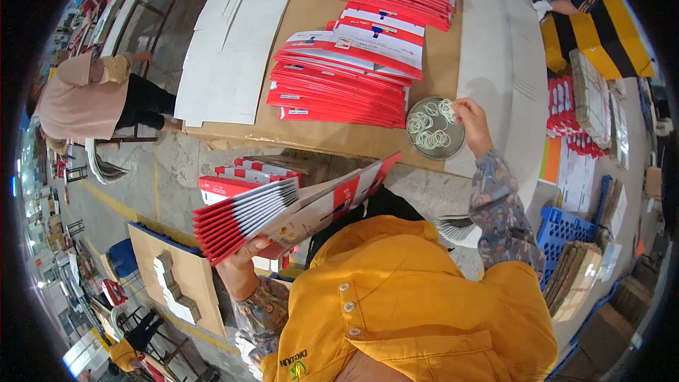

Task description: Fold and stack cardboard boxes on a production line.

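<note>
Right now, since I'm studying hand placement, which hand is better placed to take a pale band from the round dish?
The right hand, likely: it is at the edge of the round dish, right by the pale bands. The left hand grips folded cartons, farther from the dish.

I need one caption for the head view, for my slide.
Left hand holds a stack of folded red-and-white cartons; right hand at a round tray of pale rings.

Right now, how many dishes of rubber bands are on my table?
1: a gray dish on the table, right of the carton pile, with your right hand at its rim. Another could be hidden behind that pile.
</note>
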A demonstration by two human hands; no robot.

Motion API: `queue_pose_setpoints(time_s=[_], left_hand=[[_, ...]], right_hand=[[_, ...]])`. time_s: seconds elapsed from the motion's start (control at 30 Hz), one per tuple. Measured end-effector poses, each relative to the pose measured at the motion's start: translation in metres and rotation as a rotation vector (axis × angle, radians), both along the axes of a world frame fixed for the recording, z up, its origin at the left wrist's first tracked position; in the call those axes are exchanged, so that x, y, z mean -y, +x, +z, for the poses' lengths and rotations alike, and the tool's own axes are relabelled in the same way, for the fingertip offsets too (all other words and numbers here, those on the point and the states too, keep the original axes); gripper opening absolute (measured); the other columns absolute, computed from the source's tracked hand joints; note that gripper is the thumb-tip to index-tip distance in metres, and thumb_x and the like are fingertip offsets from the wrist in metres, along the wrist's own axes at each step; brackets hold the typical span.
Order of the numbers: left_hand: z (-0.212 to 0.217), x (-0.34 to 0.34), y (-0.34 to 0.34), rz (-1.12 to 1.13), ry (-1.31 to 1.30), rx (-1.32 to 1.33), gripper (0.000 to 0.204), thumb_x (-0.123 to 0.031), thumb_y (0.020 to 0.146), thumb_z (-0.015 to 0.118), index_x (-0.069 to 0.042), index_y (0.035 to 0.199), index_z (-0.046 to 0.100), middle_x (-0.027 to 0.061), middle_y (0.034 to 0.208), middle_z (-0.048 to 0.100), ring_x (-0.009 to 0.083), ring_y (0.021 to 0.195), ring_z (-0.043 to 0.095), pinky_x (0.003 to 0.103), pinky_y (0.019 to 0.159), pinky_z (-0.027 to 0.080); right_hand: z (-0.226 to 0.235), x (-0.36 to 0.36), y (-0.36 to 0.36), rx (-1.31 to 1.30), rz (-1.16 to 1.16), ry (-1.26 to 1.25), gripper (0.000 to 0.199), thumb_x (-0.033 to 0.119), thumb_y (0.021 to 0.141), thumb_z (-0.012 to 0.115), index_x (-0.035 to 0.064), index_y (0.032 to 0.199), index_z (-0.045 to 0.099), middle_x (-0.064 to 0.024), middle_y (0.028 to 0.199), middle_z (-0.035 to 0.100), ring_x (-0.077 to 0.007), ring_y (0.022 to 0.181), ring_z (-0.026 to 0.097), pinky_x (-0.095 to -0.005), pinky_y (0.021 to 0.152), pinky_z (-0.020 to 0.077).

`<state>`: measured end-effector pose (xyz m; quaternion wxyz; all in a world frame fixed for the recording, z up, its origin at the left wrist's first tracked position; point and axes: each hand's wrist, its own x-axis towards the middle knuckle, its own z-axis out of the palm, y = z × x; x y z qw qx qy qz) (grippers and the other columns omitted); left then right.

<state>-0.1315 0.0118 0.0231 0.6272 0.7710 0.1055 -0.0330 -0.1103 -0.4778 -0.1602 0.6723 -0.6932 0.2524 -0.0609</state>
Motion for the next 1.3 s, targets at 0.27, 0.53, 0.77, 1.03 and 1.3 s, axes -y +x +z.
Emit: queue_pose_setpoints(time_s=[0.27, 0.53, 0.77, 1.03, 1.3], left_hand=[[0.025, 0.044, 0.045, -0.518, -0.077, 0.176, 0.061, -0.02, 0.052, 0.088, -0.001, 0.105, 0.064, 0.0168, 0.123, 0.055, 0.0256, 0.114, 0.052, 0.035, 0.094, 0.042], [0.024, 0.048, 0.065, -0.754, -0.191, 0.343, 0.057, -0.02, 0.055, 0.088, -0.003, 0.104, 0.064, 0.0088, 0.116, 0.053, 0.0215, 0.106, 0.051, 0.033, 0.094, 0.038], [0.005, 0.025, 0.057, -0.674, -0.493, 0.127, 0.074, -0.009, 0.052, 0.089, -0.002, 0.118, 0.058, 0.0024, 0.113, 0.057, 0.0153, 0.106, 0.053, 0.028, 0.095, 0.04], [0.009, 0.007, 0.049, -0.582, -0.589, 0.131, 0.059, -0.012, 0.059, 0.086, -0.002, 0.111, 0.061, 0.0021, 0.102, 0.058, 0.0151, 0.098, 0.053, 0.029, 0.088, 0.042], [-0.002, 0.0, 0.053, -0.686, -0.434, 0.297, 0.057, -0.016, 0.058, 0.087, -0.002, 0.107, 0.062, 0.0023, 0.099, 0.054, 0.0176, 0.096, 0.05, 0.03, 0.086, 0.038]], right_hand=[[0.165, -0.098, 0.043, 0.104, 0.405, 0.491, 0.006, 0.011, 0.09, 0.054, 0.0054, 0.089, 0.055, -0.0059, 0.085, 0.062, -0.0067, 0.06, 0.05, -0.0211, 0.055, 0.0416], [0.22, -0.223, 0.065, 0.061, 0.889, 0.281, 0.01, 0.012, 0.09, 0.059, 0.0026, 0.091, 0.058, -0.0016, 0.081, 0.062, -0.0046, 0.068, 0.056, -0.019, 0.06, 0.0466], [0.208, -0.253, 0.074, 0.11, 1.096, 0.214, 0.018, 0.015, 0.09, 0.061, 0.0006, 0.1, 0.058, -0.0017, 0.09, 0.063, -0.0058, 0.08, 0.059, -0.0204, 0.071, 0.0493], [0.213, -0.259, 0.102, 0.071, 1.297, 0.164, 0.009, 0.01, 0.086, 0.059, 0.0027, 0.09, 0.056, -0.0031, 0.089, 0.055, -0.0085, 0.087, 0.054, -0.0236, 0.081, 0.0434], [0.22, -0.287, 0.116, -0.044, 1.109, 0.95, 0.021, 0.015, 0.085, 0.048, 0.0105, 0.069, 0.037, 0.0028, 0.059, 0.035, -0.0087, 0.053, 0.035, -0.0231, 0.05, 0.0279]])
